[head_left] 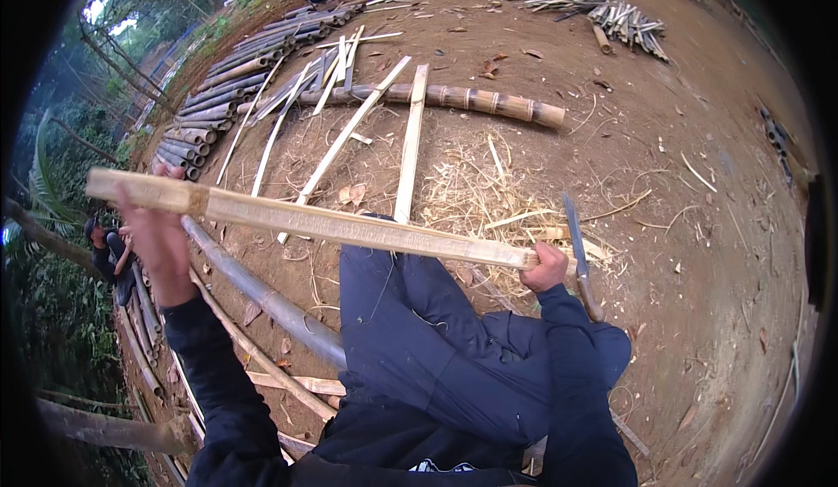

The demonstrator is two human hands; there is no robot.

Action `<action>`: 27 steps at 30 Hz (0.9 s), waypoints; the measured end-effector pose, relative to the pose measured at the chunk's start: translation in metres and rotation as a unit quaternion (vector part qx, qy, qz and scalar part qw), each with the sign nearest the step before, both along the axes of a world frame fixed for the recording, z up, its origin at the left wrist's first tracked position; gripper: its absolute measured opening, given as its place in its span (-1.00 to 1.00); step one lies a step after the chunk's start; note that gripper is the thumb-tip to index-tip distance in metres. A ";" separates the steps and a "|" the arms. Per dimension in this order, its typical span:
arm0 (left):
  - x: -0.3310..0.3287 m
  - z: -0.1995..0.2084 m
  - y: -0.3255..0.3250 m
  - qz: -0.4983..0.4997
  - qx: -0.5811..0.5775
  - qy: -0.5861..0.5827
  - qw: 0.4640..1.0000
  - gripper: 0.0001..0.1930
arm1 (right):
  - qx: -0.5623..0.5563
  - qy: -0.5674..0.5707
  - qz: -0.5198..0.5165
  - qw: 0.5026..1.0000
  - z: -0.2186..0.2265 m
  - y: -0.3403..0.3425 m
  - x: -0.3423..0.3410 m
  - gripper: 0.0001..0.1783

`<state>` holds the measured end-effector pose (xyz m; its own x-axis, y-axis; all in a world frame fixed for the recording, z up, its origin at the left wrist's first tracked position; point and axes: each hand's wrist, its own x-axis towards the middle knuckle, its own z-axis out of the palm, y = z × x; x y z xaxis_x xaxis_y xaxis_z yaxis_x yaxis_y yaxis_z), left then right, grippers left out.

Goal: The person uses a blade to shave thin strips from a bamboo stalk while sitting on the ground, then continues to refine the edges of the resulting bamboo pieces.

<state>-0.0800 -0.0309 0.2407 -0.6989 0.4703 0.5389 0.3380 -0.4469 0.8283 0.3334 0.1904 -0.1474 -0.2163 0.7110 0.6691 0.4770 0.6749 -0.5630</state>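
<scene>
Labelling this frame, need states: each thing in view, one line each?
Bamboo slat: split, held level across the lap, both ends gripped.
Left hand: shut on the slat.
Right hand: shut on the slat's other end.
Knife: by the right hand, blade up.
Bamboo pole: whole, lying on dirt.

The slat (349, 222) across the middle of the frame is split bamboo, pale, dry and matt, with a fibrous grain; the knife (578, 251) at right centre has a dull grey metal blade and a brown wooden handle. The ground (698, 181) is bare reddish-brown earth, rough and strewn with straw-like bamboo shavings, while the poles (209, 103) in the upper left are smooth greyish bamboo. The trousers (436, 347) at lower centre are dark blue matt cloth.
</scene>
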 end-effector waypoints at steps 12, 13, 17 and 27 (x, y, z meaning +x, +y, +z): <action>0.128 -0.201 0.041 -0.232 -0.334 -0.012 0.914 -0.53 | -0.439 0.050 0.366 0.819 0.073 -0.069 -0.036 -0.73; 0.136 -0.214 0.037 -0.247 -0.323 -0.047 0.912 -0.53 | -0.512 0.115 0.405 0.749 0.090 -0.085 -0.046 -0.73; 0.183 -0.227 0.006 -0.393 -0.279 -0.248 0.840 -0.41 | -0.570 0.203 0.447 0.659 0.127 -0.125 -0.080 -0.71; 0.219 -0.258 -0.063 -0.360 -0.348 -0.385 0.775 -0.65 | -0.621 0.379 0.273 0.629 0.133 -0.159 -0.151 -0.59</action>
<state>0.1385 -0.0940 -0.0175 -0.1081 0.8779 -0.4665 -0.5056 0.3555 0.7861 0.1821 0.0314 -0.0145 -0.6088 0.7455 -0.2712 -0.3586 -0.5635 -0.7442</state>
